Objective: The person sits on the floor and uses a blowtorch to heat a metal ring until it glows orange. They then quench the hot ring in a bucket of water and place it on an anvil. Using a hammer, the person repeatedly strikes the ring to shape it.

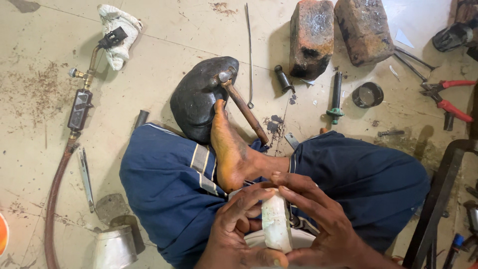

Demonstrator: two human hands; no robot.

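Both hands, left hand [234, 226] and right hand [318, 224], clasp a whitish block [276, 224] over the lap; it looks stiff, chalky, possibly brittle, best held by its long sides.

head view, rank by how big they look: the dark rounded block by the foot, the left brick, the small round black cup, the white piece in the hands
1. dark rounded block
2. left brick
3. white piece, held by both the left hand and the right hand; it is nearer the camera, so this rank is unsure
4. round black cup

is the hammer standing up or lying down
Lying down: the hammer rests tilted, its head on the dark rounded block and its wooden handle sloping down toward the floor beside the bare foot.
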